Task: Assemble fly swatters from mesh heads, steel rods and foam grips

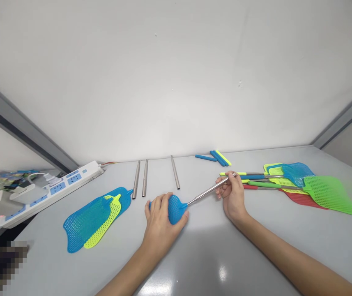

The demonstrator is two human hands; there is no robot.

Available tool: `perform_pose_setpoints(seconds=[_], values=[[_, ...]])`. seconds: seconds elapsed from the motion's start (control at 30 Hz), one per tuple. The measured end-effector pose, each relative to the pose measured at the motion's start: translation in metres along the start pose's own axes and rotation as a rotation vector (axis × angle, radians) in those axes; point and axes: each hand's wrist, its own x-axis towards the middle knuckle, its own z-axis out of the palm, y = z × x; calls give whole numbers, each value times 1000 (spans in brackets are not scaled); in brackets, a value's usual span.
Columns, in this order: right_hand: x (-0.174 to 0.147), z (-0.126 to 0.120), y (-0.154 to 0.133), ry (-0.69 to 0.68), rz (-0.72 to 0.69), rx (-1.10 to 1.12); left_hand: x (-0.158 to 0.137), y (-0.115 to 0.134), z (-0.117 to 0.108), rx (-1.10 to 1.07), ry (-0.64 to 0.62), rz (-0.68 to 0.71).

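Observation:
My left hand (163, 213) is wrapped over a blue fly swatter head (176, 209), hiding much of its mesh. From the neck of that head a silver telescopic rod (208, 192) runs up to the right. Its far end is gripped between the fingers of my right hand (233, 193). Rod and head meet at the neck; how deep the tip sits inside cannot be made out. Just beyond my right hand lie several complete fly swatters (332, 193) with blue, green, yellow and red parts, overlapping in a pile.
Left on the grey table (194, 255) are loose blue and yellow swatter heads (91, 220). Silver rods (144, 179) lie behind my left hand. Blue and yellow handle sleeves (219, 158) rest near the back wall (176, 82). A white power strip (55, 191) with plugs runs along the left edge.

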Motion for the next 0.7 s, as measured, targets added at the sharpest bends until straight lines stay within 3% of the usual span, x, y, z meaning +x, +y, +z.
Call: perform_pose_setpoints(seconds=[0.7], values=[[-1, -2, 2, -39, 24, 0, -1, -4, 3, 29, 17, -5]])
